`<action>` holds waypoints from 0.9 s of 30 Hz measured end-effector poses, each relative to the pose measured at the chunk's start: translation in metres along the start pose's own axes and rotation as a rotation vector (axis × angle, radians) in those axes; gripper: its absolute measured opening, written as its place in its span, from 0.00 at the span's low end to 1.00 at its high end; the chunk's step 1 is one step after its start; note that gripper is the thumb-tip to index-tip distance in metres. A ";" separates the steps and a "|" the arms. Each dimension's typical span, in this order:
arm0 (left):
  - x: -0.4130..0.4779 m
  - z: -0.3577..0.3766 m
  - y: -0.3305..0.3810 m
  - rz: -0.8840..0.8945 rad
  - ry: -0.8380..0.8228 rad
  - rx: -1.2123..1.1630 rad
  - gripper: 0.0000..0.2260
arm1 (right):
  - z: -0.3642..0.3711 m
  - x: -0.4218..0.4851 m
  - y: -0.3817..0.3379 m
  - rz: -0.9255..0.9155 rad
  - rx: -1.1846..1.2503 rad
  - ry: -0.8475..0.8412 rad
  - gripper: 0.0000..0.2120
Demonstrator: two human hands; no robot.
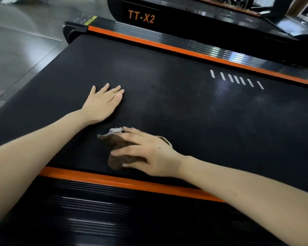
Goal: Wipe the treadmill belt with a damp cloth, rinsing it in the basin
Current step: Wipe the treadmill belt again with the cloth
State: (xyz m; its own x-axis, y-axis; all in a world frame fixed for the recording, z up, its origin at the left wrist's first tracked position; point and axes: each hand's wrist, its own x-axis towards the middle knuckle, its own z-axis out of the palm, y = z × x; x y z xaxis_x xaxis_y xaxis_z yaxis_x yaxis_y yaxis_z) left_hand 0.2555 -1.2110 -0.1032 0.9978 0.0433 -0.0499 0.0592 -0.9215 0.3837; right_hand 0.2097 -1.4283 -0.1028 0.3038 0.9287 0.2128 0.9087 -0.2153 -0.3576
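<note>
The cloth is lying bunched on the treadmill belt by its near orange rail, under the right hand — fingers spread, pressing down — while the left hand, flat and straight-fingered, is bracing just beyond it.

Soft, dimmish light comes from overhead. White glare streaks the glossy black ribbed side rail, and a pale sheen lies on the black textured treadmill belt. The right hand is smeared by motion blur; straight edges bow near the corners.
</note>
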 end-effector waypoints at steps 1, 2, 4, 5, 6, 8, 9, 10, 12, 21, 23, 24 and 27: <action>-0.002 -0.003 -0.002 0.011 -0.001 -0.075 0.22 | -0.006 -0.014 0.004 0.006 0.000 -0.009 0.15; -0.005 -0.005 -0.002 0.017 0.000 -0.164 0.22 | -0.012 -0.032 0.008 0.020 0.001 -0.020 0.15; -0.009 -0.008 -0.003 -0.002 0.012 -0.348 0.21 | -0.027 -0.066 0.020 0.057 -0.016 -0.039 0.15; -0.010 -0.009 -0.003 -0.037 0.008 -0.435 0.20 | -0.034 -0.079 0.024 0.068 -0.026 -0.053 0.15; -0.009 -0.009 -0.004 -0.079 0.009 -0.519 0.20 | -0.038 -0.086 0.027 0.068 -0.034 -0.060 0.15; -0.002 -0.006 -0.010 -0.148 0.030 -0.671 0.21 | -0.037 -0.084 0.027 0.036 -0.056 -0.036 0.14; 0.003 -0.005 -0.011 -0.167 0.058 -0.744 0.21 | -0.030 -0.072 0.023 0.016 -0.062 -0.011 0.13; 0.008 -0.005 -0.012 -0.175 0.098 -0.800 0.22 | -0.019 -0.055 0.018 -0.007 -0.063 0.014 0.13; 0.018 -0.008 -0.011 -0.169 0.145 -0.811 0.22 | 0.004 -0.010 0.009 -0.021 -0.069 0.065 0.13; 0.055 -0.022 -0.023 -0.155 0.209 -0.355 0.23 | -0.005 0.068 0.065 0.178 -0.204 0.213 0.17; 0.062 -0.017 -0.024 -0.093 0.166 -0.124 0.23 | -0.028 0.073 0.114 0.354 -0.252 0.325 0.14; 0.065 -0.014 -0.025 -0.074 0.127 0.018 0.23 | -0.041 0.076 0.144 0.475 -0.272 0.355 0.13; 0.073 -0.002 -0.026 -0.069 0.042 0.285 0.25 | -0.065 0.083 0.213 0.839 -0.285 0.373 0.15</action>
State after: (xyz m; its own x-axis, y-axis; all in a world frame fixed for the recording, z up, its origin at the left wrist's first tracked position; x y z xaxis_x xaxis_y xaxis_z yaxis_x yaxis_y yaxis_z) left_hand 0.3264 -1.1829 -0.1150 0.9924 0.1205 -0.0263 0.1227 -0.9867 0.1065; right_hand 0.4469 -1.4163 -0.1019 0.9134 0.2936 0.2819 0.3747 -0.8769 -0.3009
